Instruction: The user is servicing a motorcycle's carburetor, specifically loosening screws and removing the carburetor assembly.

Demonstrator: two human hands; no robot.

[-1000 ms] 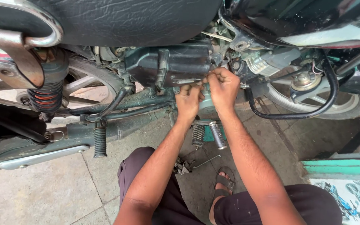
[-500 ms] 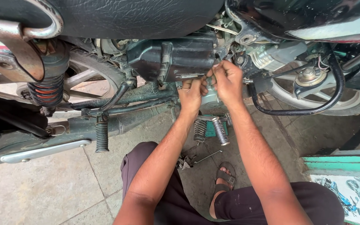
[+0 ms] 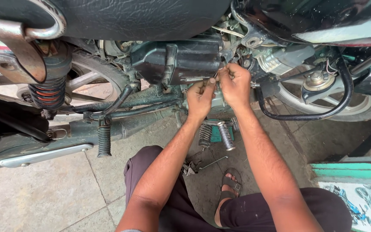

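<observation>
The black side box [image 3: 177, 60] sits under the motorcycle seat [image 3: 138, 17], just ahead of the rear wheel [image 3: 86, 81], and the work in hand appears to be a small fastener or fitting at its lower front corner. The left hand [image 3: 200, 98] is pinched closed just below that corner, while the right hand [image 3: 235, 83] curls tightly beside it; what either grips is hidden. The next move calls for fine fingertip control in a cramped gap, clear of the nearby black hose [image 3: 323, 114].

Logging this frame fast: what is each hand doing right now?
Left hand: fingers curled at the edge of the black side cover; what it grips cannot be told.
Right hand: closed, pinching something small; unclear what.
</observation>
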